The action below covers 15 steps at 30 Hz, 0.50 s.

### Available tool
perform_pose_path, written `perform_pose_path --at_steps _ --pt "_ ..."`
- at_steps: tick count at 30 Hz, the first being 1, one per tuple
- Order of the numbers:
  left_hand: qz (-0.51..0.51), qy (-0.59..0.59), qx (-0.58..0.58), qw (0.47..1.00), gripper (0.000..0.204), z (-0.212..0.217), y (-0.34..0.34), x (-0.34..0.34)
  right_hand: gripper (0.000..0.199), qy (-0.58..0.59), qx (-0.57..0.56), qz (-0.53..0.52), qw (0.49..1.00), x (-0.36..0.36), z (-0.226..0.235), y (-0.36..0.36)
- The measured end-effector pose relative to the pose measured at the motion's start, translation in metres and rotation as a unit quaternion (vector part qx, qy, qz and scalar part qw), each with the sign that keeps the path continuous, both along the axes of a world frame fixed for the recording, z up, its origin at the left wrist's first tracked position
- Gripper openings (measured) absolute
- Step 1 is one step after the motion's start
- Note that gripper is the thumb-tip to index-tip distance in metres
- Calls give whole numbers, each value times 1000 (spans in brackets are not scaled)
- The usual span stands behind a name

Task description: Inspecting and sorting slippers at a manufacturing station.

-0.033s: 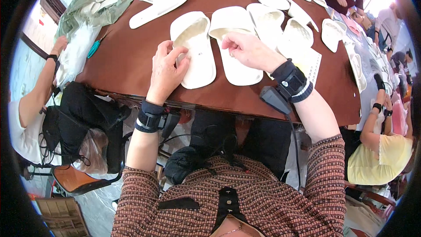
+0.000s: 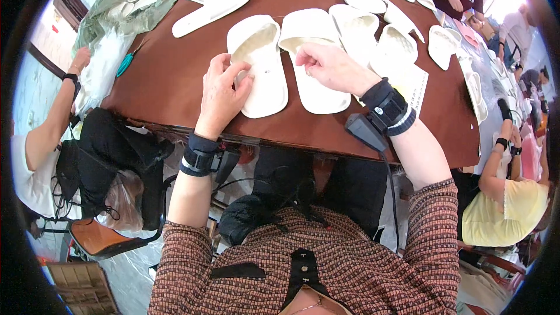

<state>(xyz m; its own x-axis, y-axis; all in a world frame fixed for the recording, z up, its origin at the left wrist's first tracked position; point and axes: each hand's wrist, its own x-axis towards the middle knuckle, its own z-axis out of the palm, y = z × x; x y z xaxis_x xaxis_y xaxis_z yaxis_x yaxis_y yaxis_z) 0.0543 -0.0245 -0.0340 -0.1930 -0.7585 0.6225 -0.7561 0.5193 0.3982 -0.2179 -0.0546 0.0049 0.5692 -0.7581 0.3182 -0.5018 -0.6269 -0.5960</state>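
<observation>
Two white slide slippers lie side by side in front of me on the brown tabletop, toes pointing away. My left hand rests by the near left edge of the left slipper, its fingers loosely curved and apart, with nothing visible between them. Over the right slipper, just below its strap, is my right hand. Its fingers are curled in and pressed together; whatever they may hold is hidden. Small dark marks show on the left slipper's footbed.
More white slippers crowd the right, beside a spiral notepad. Another white pair lies far left. Teal-handled snips sit near a plastic bag of slippers. Co-workers sit left and right.
</observation>
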Motion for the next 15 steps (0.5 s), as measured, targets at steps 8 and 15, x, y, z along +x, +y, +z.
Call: perform_pose_path --at_steps 8,15 --pt "2 -17 -26 1000 22 0 0 1 18 14 -42 -12 999 1 -12 -4" --pt "7 -30 -32 999 23 3 2 1 20 -44 45 -17 998 -1 -6 1"
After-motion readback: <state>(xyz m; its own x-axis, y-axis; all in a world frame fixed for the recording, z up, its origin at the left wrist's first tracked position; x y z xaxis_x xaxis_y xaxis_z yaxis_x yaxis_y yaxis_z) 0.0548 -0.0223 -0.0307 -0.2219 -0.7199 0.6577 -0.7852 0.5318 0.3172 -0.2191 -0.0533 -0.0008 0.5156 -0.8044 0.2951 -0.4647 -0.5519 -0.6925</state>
